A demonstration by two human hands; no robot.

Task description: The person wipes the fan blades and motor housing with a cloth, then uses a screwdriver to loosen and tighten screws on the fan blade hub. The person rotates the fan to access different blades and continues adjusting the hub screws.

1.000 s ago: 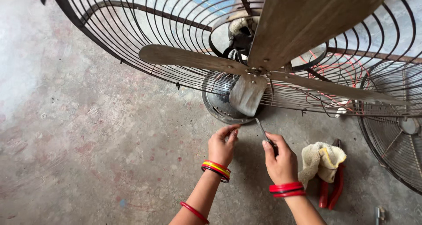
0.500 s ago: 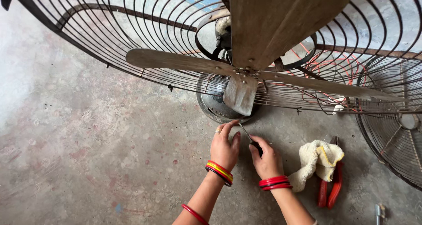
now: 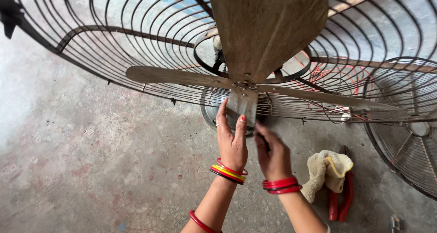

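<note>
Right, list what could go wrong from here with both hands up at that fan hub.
1. The left hand rests its fingers on the metal hub under the fan blades; if a blade swings, fingers could get pinched.
2. The wire guard looks propped at a tilt and might shift while being handled.
3. The red-handled pliers and cloth lie on the floor by the right hand, easy to snag.

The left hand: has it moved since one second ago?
Yes. The left hand has gone up from the floor beside the cloth to the fan hub, where its fingers now touch.
</note>
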